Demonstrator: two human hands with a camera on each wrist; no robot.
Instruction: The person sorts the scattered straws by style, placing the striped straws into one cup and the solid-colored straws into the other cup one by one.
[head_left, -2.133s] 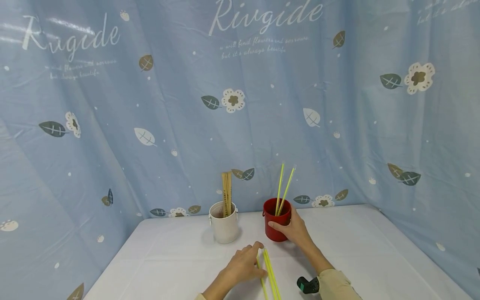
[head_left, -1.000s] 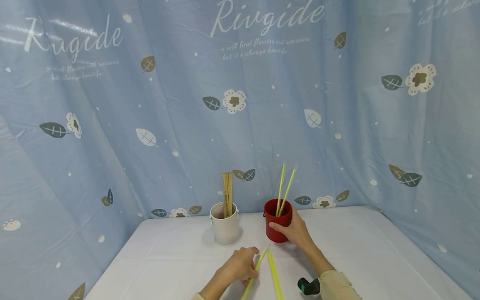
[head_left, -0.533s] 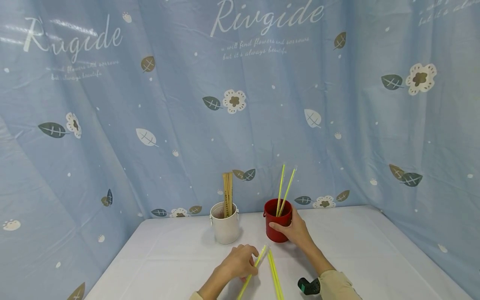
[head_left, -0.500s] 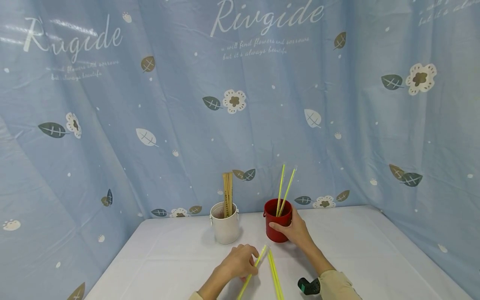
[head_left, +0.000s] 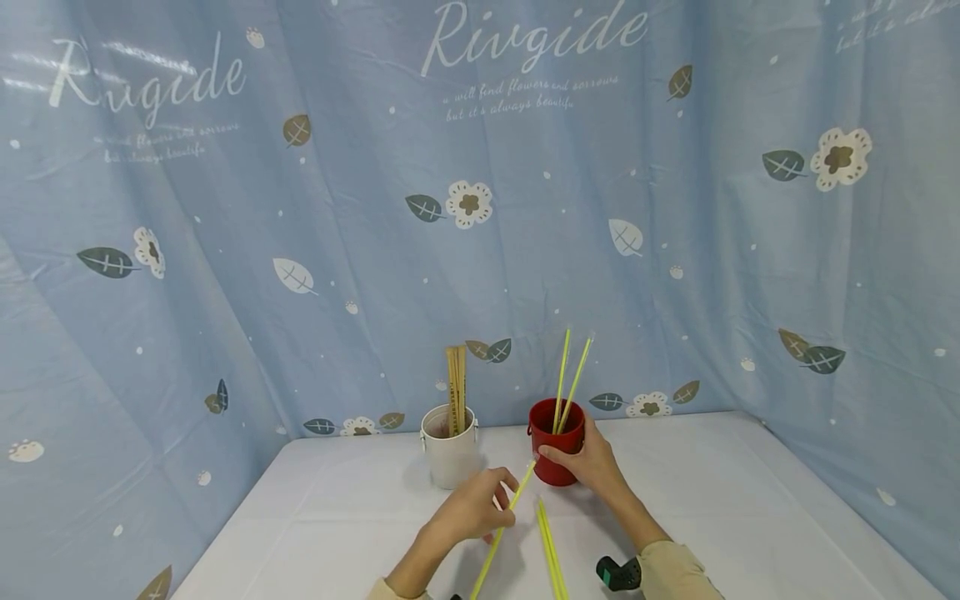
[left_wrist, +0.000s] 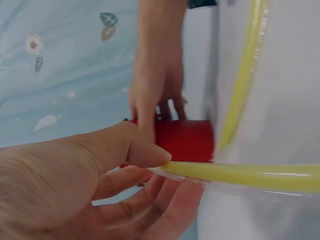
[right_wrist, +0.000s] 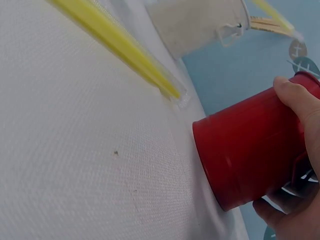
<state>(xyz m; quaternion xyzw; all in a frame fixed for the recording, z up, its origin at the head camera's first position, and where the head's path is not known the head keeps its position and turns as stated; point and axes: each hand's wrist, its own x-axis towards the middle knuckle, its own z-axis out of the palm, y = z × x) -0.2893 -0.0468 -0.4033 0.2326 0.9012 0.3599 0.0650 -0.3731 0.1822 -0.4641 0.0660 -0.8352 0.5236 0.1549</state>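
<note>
My left hand (head_left: 476, 504) pinches a yellow straw (head_left: 491, 554) in a clear plastic wrapper between thumb and fingers. The straw slants up to the right, its far end near the red bucket's base. In the left wrist view, the thumb presses near one end of that straw (left_wrist: 250, 175). My right hand (head_left: 592, 458) grips the side of the red bucket (head_left: 553, 475), thumb on its front. Two wrapped yellow straws (head_left: 576, 379) stand inside the bucket. More yellow straws (head_left: 551, 550) lie close together on the table, right of the held one.
A white bucket (head_left: 452, 462) stands left of the red one and holds several tan wooden sticks (head_left: 456, 387) with dark printing. The white cloth-covered table (head_left: 330, 517) ends at a blue patterned curtain (head_left: 360, 250). A black device (head_left: 618, 573) sits by the right wrist.
The left hand has drawn one straw away from the others on the table, tilted it rightward and lifted it forward toward the red bucket. The right hand stays on the bucket.
</note>
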